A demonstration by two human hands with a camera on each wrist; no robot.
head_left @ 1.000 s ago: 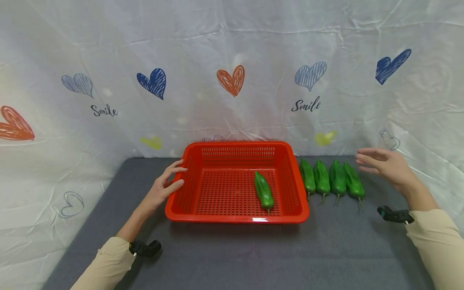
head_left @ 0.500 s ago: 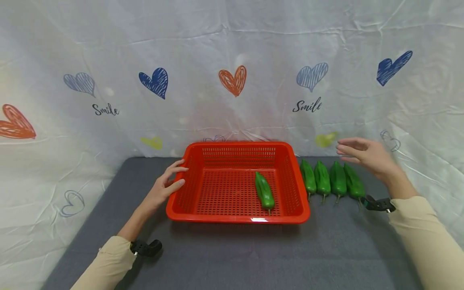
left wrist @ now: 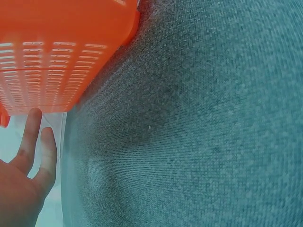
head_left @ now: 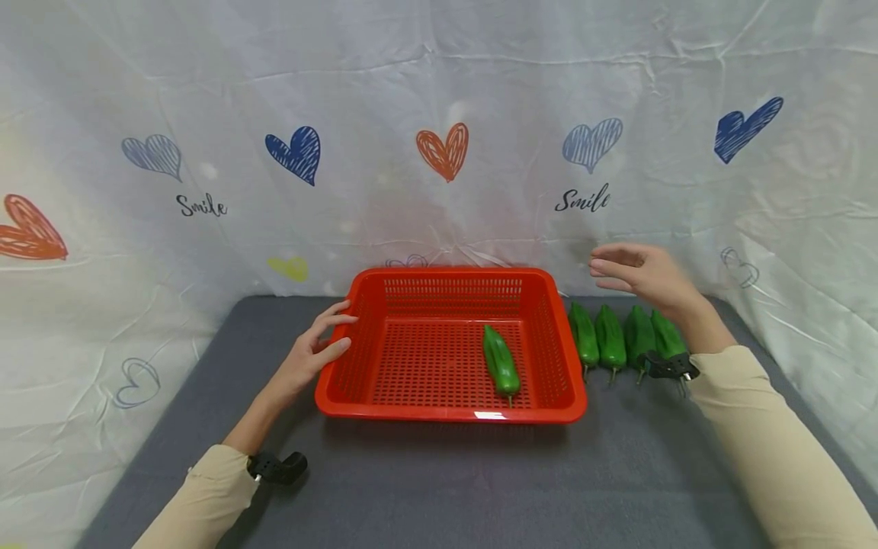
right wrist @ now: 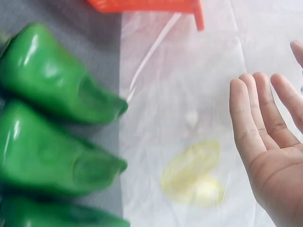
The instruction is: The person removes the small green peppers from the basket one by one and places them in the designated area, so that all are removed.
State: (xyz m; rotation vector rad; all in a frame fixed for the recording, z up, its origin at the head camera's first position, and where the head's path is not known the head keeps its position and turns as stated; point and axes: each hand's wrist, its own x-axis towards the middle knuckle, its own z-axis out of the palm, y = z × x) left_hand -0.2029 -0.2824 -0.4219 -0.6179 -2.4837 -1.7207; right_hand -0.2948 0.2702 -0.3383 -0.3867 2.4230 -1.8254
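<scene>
A red plastic basket (head_left: 411,412) with slotted walls stands mid-table, one long green pepper (head_left: 501,362) lying inside toward the right. At the basket's left rim rests my left hand (head_left: 312,354), its fingers spread and only slightly bent along the outer side. Several more green peppers (head_left: 610,339) lie in a row just right of the basket, stems toward me. Above the row's far ends hovers my right hand (head_left: 641,274), holding nothing. Its fingers are extended in the right wrist view, near shiny green peppers (right wrist: 52,75). The wrist camera and sleeve partly hide the rightmost peppers.
A grey cloth (head_left: 439,488) covers the table. Behind it hangs a white curtain (head_left: 507,91) printed with hearts and the word Smile, close to the basket's far side. A black camera (head_left: 277,468) is strapped on my left wrist.
My right hand has moved left, from beyond the row's right end to above the peppers nearer the basket. The left hand, basket and peppers have stayed put.
</scene>
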